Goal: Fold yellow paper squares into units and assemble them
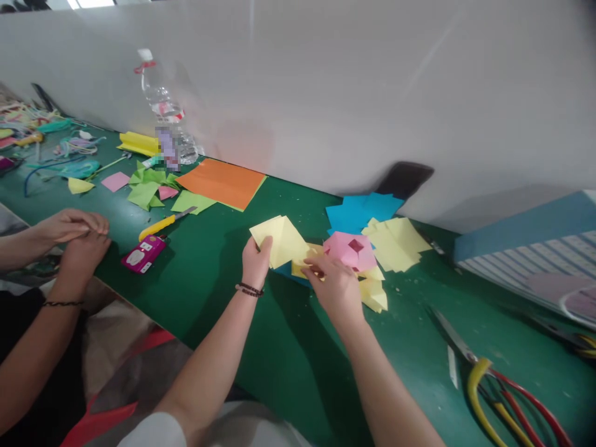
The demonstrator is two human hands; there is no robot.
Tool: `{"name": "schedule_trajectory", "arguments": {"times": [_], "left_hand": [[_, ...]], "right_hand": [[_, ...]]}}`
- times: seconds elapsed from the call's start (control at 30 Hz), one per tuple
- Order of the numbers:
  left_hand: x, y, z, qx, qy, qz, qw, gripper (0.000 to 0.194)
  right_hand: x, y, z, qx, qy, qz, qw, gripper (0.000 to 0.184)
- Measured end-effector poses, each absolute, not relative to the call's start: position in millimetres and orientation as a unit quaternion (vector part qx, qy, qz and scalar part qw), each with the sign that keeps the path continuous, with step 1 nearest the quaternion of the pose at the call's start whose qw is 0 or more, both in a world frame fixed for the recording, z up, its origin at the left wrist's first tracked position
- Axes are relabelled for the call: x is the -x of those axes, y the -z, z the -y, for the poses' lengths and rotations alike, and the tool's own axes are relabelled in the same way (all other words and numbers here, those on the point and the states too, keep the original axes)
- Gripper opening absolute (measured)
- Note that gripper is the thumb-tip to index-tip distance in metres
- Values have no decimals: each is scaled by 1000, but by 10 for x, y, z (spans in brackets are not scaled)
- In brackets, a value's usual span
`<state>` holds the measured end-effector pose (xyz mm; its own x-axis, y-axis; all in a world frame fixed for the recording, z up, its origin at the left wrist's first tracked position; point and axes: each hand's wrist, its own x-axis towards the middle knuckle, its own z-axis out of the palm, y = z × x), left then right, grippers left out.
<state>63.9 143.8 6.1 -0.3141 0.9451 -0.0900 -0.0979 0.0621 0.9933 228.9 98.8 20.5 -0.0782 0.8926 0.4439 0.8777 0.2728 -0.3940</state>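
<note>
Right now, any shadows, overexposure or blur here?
Head view: soft shadows darken the green tabletop near the wearer's left hand and right hand; head view: a bright, washed-out patch at top left; head view: slight softness overall, with pixelation by the clear plastic bottle.

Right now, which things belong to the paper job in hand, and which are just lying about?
Likely the job's: pale yellow paper in left hand; pink folded-paper shape; blue paper sheets.
Likely lying about: clear plastic bottle; magenta rectangular box.
</note>
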Motion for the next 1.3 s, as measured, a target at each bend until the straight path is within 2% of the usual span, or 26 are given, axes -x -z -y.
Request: {"name": "schedule_trajectory", "arguments": {"times": [0.13,0.23,0.3,0.37,0.4,0.43,0.5,0.57,0.73,0.9,1.07,1.3], "left_hand": [[-604,-88,-1450,-332,-606,-576,437,30],[-562,-130,-1458,-304,-620,-584,427,29],[-571,-185,-1425,-304,-619,-580,434,28],[-625,-259,-1336,-295,-616,-556,474,28],[-662,-295,-1271,-289,-612,-535,506,28],[-701,-326,-1193,-230,-610,-487,581,30],[-759,-363,-1017,-210,-588,-460,631,35],[-761,-360,-840,-134,-566,-457,673,29],[-468,-299,-465,-76,-611,-466,636,15],[-39,-294,-220,102,-666,-416,610,27],[316,-332,-293,149,-761,-389,497,37],[623,-327,-390,199,-695,-356,593,52]], "right_hand": [[-2309,-366,-898,649,-7,650,396,26],[-2285,-531,-806,648,109,589,471,21],[-2223,-594,-763,596,193,624,468,17],[-2122,-590,-747,526,213,702,430,17],[-2065,-566,-746,497,199,740,408,19],[-2010,-534,-747,480,176,766,390,21],[-1918,-465,-739,463,127,791,380,19],[-1868,-424,-696,443,88,808,379,16],[-1974,-450,-425,378,-45,823,422,17],[-2247,-360,-233,487,-109,755,426,14],[-2331,-275,-211,523,-134,728,423,14],[-2328,-266,-170,513,-151,729,427,17]]}}
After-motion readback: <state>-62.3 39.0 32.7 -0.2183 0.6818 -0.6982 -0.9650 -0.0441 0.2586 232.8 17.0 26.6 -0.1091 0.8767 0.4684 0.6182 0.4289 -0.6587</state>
